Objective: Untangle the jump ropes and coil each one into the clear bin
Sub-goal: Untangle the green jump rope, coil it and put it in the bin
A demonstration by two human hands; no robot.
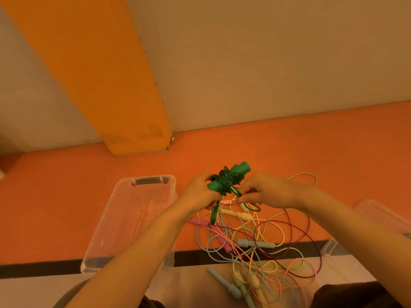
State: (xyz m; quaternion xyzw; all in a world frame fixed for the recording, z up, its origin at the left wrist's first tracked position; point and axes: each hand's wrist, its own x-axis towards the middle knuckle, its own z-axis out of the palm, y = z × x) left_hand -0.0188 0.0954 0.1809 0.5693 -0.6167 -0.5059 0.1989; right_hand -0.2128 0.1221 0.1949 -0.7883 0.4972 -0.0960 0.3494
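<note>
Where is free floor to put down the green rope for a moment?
Bare orange floor lies beyond the hands, between the clear bin, the pillar and the wall. The bin itself holds no rope yet. Below the hands it is crowded with tangled ropes.

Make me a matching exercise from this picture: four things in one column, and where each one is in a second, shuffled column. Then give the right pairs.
Things
1. green handles
2. clear bin
3. pink handles
4. dark red rope

Places
A. on the floor, left of the rope pile
B. held up in the left hand, green rope wound round them
C. looped across the right part of the pile
D. lying in the pile, just below the left hand

Pairs: 1-B, 2-A, 3-D, 4-C
</note>
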